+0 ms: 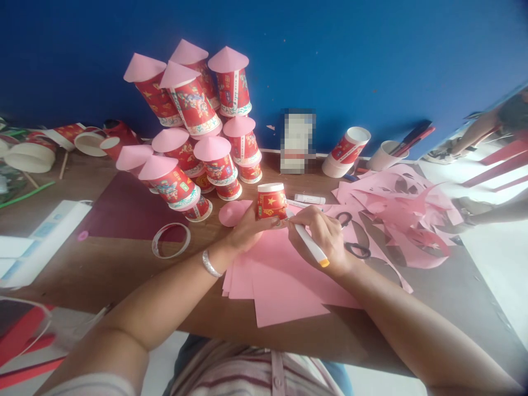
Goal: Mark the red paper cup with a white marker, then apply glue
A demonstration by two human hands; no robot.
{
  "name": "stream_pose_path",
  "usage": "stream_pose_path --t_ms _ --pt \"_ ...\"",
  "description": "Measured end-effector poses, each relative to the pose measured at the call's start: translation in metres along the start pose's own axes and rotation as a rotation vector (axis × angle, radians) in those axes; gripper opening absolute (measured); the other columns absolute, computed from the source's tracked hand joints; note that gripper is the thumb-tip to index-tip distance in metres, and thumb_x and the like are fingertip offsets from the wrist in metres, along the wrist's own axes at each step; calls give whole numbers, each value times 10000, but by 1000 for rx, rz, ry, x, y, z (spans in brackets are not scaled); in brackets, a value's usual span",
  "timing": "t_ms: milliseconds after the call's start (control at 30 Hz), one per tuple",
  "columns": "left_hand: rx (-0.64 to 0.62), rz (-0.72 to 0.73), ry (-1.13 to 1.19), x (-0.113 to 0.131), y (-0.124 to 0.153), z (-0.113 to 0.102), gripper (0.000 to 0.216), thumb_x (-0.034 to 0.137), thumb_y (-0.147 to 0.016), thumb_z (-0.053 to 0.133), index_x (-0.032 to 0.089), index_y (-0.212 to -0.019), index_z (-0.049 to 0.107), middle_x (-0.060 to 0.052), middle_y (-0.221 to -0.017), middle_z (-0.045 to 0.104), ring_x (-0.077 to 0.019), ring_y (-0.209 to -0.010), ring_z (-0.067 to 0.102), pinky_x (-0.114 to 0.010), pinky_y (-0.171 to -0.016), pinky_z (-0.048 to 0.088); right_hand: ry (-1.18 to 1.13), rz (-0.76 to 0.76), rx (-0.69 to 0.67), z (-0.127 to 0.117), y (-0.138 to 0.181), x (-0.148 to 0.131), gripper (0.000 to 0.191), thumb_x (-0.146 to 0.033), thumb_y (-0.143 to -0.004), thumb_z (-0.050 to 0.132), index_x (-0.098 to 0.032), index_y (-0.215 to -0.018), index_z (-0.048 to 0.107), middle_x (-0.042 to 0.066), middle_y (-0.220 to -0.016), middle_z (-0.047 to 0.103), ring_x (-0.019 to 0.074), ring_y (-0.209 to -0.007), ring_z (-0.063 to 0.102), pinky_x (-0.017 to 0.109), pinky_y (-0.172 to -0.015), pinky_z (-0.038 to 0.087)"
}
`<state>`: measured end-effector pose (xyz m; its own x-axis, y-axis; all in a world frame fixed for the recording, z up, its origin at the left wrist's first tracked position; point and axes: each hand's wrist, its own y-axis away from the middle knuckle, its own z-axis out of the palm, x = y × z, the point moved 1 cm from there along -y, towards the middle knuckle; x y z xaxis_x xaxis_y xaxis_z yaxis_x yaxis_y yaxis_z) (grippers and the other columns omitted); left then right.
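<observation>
My left hand (249,226) is closed around the lower part of a red paper cup (271,202) with a yellow star and gold pattern, its white rim facing up. In my right hand (324,236) is a white marker (309,245) with an orange end; its tip points at the cup's right side. Both hands are over a stack of pink paper sheets (284,280). Just beyond my left hand lies a pink paper cone (231,213). Close by my right hand are black-handled scissors (358,250), partly covered.
Several red cups with pink cone tops (192,104) stand stacked at the back left. Pink paper scraps (412,203) heap on the right. A tape roll (171,240) lies left, a pen cup (385,155) back right. A blue wall (330,66) bounds the table.
</observation>
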<state>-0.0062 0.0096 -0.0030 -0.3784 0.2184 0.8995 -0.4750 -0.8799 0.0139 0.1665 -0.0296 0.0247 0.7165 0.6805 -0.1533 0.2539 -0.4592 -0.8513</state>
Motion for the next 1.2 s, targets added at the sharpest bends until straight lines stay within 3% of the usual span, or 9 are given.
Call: stream_pose_path --t_ms 600,900,1200 --pt "-51 30 29 -4 -1 -5 267 337 -825 860 188 -1011 739 -40 -970 756 -191 -957 702 -358 -918 560 -41 20 -9 -2 1 0 175 -74 -938 591 -242 -938 540 -47 -729 622 111 -595 612 238 -529 457" --pt "-46 5 57 -3 -1 -3 292 316 -794 880 178 -1019 755 -40 -980 743 -191 -981 674 -355 -943 533 -123 227 -7 -12 -9 2 139 -131 -929 634 -250 -919 562 -38 -748 671 133 -641 668 248 -577 514" --pt "-105 -22 100 -3 0 -3 299 293 -797 877 195 -1061 777 -46 -1042 767 -205 -1009 699 -353 -957 555 -195 234 -39 -12 -9 2 137 -145 -950 634 -259 -939 560 -22 -826 711 140 -706 702 254 -593 526"
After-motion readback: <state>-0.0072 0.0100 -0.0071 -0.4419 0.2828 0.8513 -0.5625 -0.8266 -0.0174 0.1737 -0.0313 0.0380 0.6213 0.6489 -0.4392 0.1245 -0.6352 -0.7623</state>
